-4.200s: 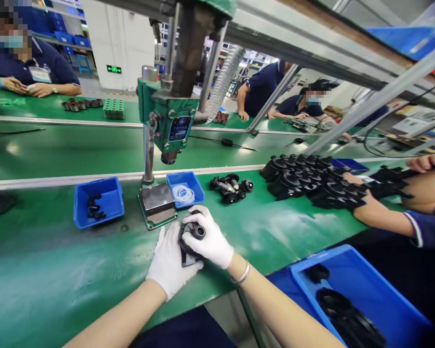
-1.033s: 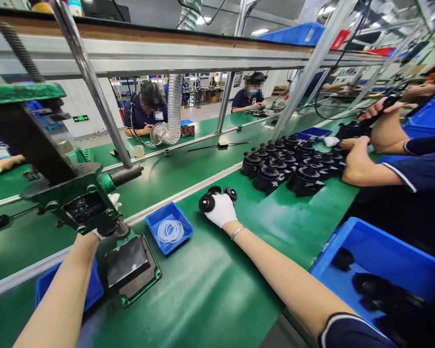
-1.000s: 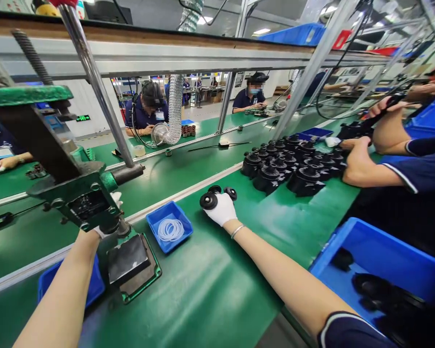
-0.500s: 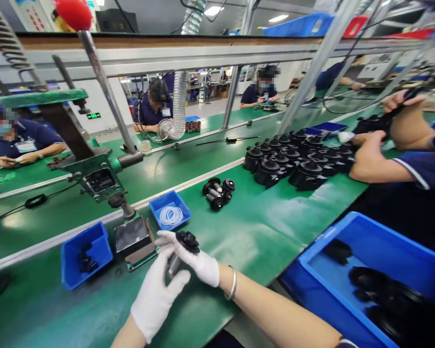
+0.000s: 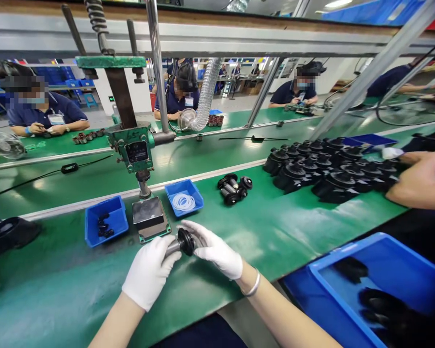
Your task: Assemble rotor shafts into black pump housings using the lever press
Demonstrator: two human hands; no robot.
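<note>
**Your right hand had come away from the loose parts and your left from behind the press to meet around one shafted piece**

Your left hand (image 5: 148, 270), in its white glove, was wrapped around a grey metal shaft with a stepped black round head (image 5: 183, 243), with the shaft running into your grip and the head sticking out towards your other hand. Your white-gloved right hand (image 5: 215, 249) was half curled and cupped around the far side of that head; whether its fingertips pressed on it, you could not tell. The piece was clear of the green bench top (image 5: 268, 232).

Beyond your right hand lay a small cluster of similar black-and-grey shafted parts (image 5: 232, 198), and nearer its fingers stood a blue plastic tray (image 5: 195, 195) with thin white rings (image 5: 183, 202) inside. Ahead of your left hand was the dark rectangular metal block (image 5: 148, 212) under the green cast-metal press (image 5: 136, 145), with nothing on it. Well ahead and to the left, another blue plastic tray (image 5: 90, 224) held small black fittings (image 5: 105, 226).

The step in hand seemed to be handling and orienting this single piece. The next move, as a judgement, called for your left to keep the shaft steady and your right to settle squarely on the head.
</note>
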